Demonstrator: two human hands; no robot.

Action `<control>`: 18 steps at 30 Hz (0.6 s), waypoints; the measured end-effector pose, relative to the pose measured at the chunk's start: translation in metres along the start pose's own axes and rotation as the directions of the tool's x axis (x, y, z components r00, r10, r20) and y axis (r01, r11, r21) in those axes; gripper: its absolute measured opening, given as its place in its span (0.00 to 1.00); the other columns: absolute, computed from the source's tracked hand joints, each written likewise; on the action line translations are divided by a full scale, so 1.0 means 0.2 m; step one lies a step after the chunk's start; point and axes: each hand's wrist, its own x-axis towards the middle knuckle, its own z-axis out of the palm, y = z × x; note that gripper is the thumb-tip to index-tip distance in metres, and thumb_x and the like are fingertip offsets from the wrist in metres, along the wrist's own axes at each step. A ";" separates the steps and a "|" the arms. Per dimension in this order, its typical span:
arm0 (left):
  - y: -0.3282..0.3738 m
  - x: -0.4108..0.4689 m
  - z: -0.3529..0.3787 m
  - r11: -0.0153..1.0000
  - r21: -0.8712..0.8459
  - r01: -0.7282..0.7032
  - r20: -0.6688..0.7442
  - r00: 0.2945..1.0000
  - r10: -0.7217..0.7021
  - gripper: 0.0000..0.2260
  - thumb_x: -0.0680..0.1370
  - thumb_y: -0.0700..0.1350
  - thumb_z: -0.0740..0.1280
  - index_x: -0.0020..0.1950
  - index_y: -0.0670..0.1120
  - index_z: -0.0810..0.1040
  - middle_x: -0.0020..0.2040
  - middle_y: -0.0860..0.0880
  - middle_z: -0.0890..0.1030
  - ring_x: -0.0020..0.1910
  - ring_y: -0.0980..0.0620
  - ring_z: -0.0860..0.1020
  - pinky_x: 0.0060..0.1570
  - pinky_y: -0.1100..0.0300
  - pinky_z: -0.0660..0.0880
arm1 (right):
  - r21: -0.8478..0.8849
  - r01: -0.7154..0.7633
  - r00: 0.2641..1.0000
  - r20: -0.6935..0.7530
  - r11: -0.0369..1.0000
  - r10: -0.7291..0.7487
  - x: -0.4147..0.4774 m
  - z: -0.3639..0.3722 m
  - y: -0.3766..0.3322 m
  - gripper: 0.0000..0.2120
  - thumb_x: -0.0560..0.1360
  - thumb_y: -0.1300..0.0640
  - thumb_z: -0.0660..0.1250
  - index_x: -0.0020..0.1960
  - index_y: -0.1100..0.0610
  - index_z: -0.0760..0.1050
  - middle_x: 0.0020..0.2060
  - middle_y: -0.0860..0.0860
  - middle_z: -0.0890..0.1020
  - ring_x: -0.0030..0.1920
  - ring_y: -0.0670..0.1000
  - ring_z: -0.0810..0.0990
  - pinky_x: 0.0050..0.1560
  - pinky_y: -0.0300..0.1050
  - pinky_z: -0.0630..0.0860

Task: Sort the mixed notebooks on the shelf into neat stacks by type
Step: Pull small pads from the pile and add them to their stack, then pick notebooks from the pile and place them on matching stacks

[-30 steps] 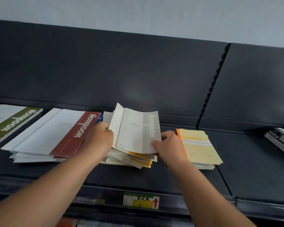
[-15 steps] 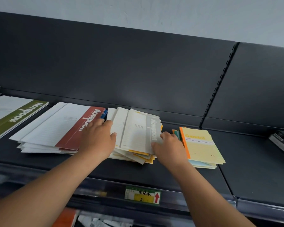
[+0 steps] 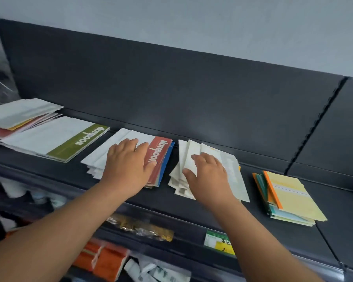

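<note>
On the dark shelf (image 3: 243, 200) lie several notebook piles. My left hand (image 3: 128, 167) rests flat, fingers straight, on the stack topped by a red-banded notebook (image 3: 158, 157). My right hand (image 3: 208, 176) lies with spread fingers on the fanned pile of small grey-white notebooks (image 3: 230, 169) just to the right. Further right sits a stack of yellow notebooks with orange spines (image 3: 289, 196). Left of my hands lies a green-banded notebook (image 3: 69, 139), and at the far left a loose mixed pile (image 3: 18, 117).
The shelf's black back panel (image 3: 171, 88) rises behind the piles. A green and yellow price label (image 3: 218, 242) hangs on the front edge. Below are a lower shelf with orange packs (image 3: 104, 259) and a clear bag of small goods (image 3: 143, 226).
My left hand has moved left from the small grey-white pile onto the red-banded stack. The lifted grey-white notebook lies flat under my right hand. The view has swung left and down.
</note>
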 end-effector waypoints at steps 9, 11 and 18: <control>-0.84 -0.17 -0.25 0.988 0.088 0.128 0.001 0.992 -0.128 0.26 0.79 0.60 0.57 0.74 0.50 0.63 0.72 0.47 0.67 0.71 0.46 0.64 0.70 0.48 0.58 | 0.047 0.124 0.992 0.033 0.991 -0.125 0.04 0.22 -0.80 0.25 0.81 0.44 0.58 0.75 0.52 0.64 0.75 0.51 0.64 0.75 0.55 0.59 0.75 0.53 0.57; -1.02 -0.21 -0.30 0.983 0.099 0.155 -0.001 0.988 -0.155 0.26 0.79 0.60 0.57 0.74 0.50 0.63 0.74 0.46 0.65 0.72 0.46 0.62 0.70 0.48 0.56 | 0.055 0.152 0.987 0.044 0.987 -0.155 0.04 0.29 -0.97 0.25 0.81 0.44 0.58 0.75 0.52 0.63 0.75 0.51 0.64 0.76 0.55 0.59 0.75 0.52 0.56; -1.55 -0.26 -0.39 0.969 0.126 0.210 0.020 0.977 -0.214 0.27 0.79 0.61 0.56 0.74 0.49 0.63 0.73 0.46 0.67 0.72 0.45 0.62 0.70 0.48 0.58 | 0.159 0.188 0.974 0.095 0.969 -0.205 0.08 0.49 -1.45 0.26 0.81 0.44 0.59 0.75 0.54 0.64 0.74 0.51 0.67 0.74 0.54 0.63 0.74 0.53 0.61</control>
